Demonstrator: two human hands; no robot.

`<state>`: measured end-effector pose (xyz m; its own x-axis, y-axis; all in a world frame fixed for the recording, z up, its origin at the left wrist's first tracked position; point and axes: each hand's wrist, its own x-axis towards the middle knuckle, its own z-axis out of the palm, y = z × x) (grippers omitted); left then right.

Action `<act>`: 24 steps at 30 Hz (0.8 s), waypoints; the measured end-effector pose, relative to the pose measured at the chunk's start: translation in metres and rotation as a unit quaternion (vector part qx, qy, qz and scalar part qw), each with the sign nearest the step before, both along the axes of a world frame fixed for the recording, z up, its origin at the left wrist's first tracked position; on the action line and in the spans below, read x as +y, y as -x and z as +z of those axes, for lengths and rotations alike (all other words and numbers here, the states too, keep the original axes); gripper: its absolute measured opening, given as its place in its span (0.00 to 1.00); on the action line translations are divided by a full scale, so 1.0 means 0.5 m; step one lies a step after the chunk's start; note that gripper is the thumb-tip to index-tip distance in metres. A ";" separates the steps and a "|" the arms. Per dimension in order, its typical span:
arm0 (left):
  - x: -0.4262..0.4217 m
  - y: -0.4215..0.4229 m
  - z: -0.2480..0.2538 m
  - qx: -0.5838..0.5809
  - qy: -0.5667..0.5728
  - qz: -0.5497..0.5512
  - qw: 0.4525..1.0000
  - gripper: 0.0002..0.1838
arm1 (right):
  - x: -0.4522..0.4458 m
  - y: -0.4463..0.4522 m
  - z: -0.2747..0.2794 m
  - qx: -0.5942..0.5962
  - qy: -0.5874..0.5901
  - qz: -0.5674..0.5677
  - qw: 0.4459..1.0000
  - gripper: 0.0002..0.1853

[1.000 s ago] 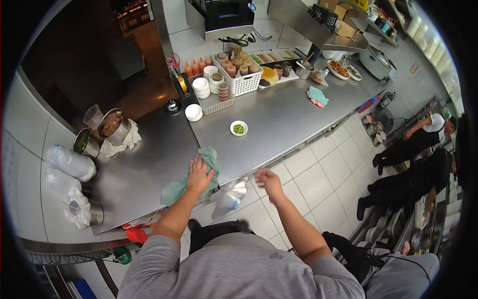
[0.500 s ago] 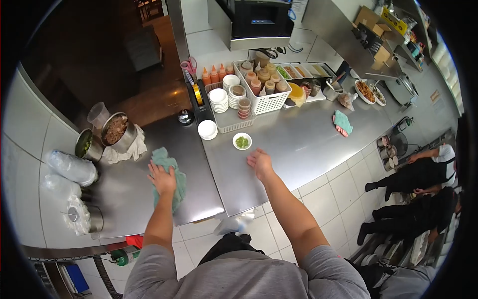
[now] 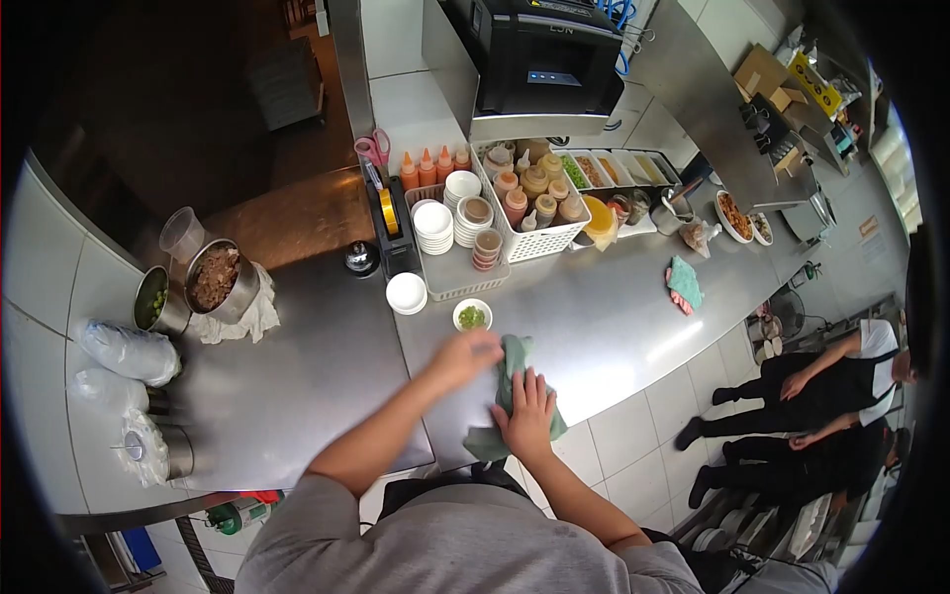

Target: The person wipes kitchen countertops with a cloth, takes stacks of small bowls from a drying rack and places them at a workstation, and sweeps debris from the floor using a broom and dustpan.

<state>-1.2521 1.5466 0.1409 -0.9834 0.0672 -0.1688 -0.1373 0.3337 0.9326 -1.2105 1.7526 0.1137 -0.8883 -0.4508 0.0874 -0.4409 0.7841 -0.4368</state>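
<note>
Near the front edge of the steel counter [image 3: 604, 317], the right hand [image 3: 527, 414] is resting on a green cleaning cloth [image 3: 510, 371], with its fingers stretched out and not clenching, as far as the view is showing. The left hand [image 3: 465, 358] is reaching across, just beside the far end of the cloth; it is appearing blurred, so I cannot tell whether it is grasping or touching anything.

The cloth is lying directly under the right hand, which makes this hand the nearer one. Its long axis is running from the front edge toward the rear edge, and its near end is spreading wider at the front edge.

Just behind the left hand, a small white bowl [image 3: 457, 319] is holding what looks like chopped green onion [image 3: 472, 318]. Farther to the left, stacked white dishes [image 3: 407, 293] are standing near the seam of the counter. Along the rear edge, a grey plastic tray [image 3: 473, 287] is carrying more tableware, and beside it a white perforated basket [image 3: 534, 244] is carrying squeeze bottles [image 3: 534, 180]. Toward the left end, a metal pot [image 3: 240, 299] is holding shredded meat [image 3: 213, 277]. Toward the right end, a green-and-pink cloth [image 3: 683, 284] is lying bunched, well apart from both hands.
</note>
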 end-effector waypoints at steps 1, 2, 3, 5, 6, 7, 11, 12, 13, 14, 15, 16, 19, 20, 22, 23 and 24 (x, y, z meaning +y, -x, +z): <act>-0.032 0.050 0.023 0.036 0.102 0.117 0.987 0.24 | 0.027 0.010 -0.050 0.018 -0.124 0.007 0.992 0.34; -0.082 0.098 0.046 0.110 0.082 0.146 0.980 0.24 | 0.062 0.025 -0.079 0.039 -0.112 0.052 0.992 0.35; -0.123 0.149 0.047 0.209 0.213 0.196 0.934 0.27 | 0.090 0.049 -0.079 0.034 -0.118 0.043 0.992 0.35; -0.198 0.237 0.066 0.236 0.286 0.224 0.901 0.38 | 0.157 0.123 -0.063 0.050 -0.119 -0.007 0.992 0.36; -0.210 0.268 0.060 0.237 0.289 0.229 0.899 0.38 | 0.189 0.167 -0.057 0.058 -0.120 -0.059 0.989 0.36; -0.223 0.298 0.051 0.202 0.365 0.225 0.880 0.44 | 0.217 0.209 -0.058 0.070 -0.115 -0.118 0.984 0.36; -0.227 0.350 0.058 0.001 0.501 0.096 0.860 0.55 | 0.278 0.334 -0.074 0.095 -0.136 -0.177 0.970 0.35; -0.224 0.355 0.043 0.028 0.511 0.104 0.853 0.51 | 0.276 0.348 -0.071 0.093 -0.134 -0.175 0.971 0.35; -0.227 0.358 0.029 0.024 0.513 0.103 0.852 0.51 | 0.278 0.357 -0.068 0.089 -0.138 -0.176 0.971 0.36; -0.230 0.361 0.014 0.041 0.497 0.113 0.859 0.49 | 0.277 0.364 -0.067 0.084 -0.140 -0.178 0.970 0.36; -0.229 0.358 0.010 0.057 0.481 0.122 0.866 0.47 | 0.278 0.369 -0.070 0.075 -0.139 -0.178 0.971 0.36; -0.224 0.350 0.017 0.067 0.471 0.134 0.869 0.45 | 0.282 0.374 -0.072 0.082 -0.140 -0.173 0.971 0.36; -0.223 0.348 0.062 0.005 0.347 0.157 0.925 0.47 | 0.283 0.386 -0.068 0.083 -0.132 -0.167 0.974 0.37; -0.227 0.353 0.072 0.024 0.326 0.173 0.929 0.47 | 0.284 0.390 -0.068 0.083 -0.132 -0.166 0.974 0.37; -0.245 0.377 0.075 0.072 0.305 0.216 0.925 0.44 | 0.281 0.396 -0.065 0.082 -0.131 -0.166 0.974 0.37; -0.255 0.393 0.079 0.099 0.311 0.232 0.916 0.43 | 0.282 0.397 -0.066 0.077 -0.132 -0.166 0.974 0.37; -0.274 0.415 0.067 0.120 0.334 0.251 0.901 0.41 | 0.282 0.399 -0.067 0.081 -0.132 -0.166 0.974 0.37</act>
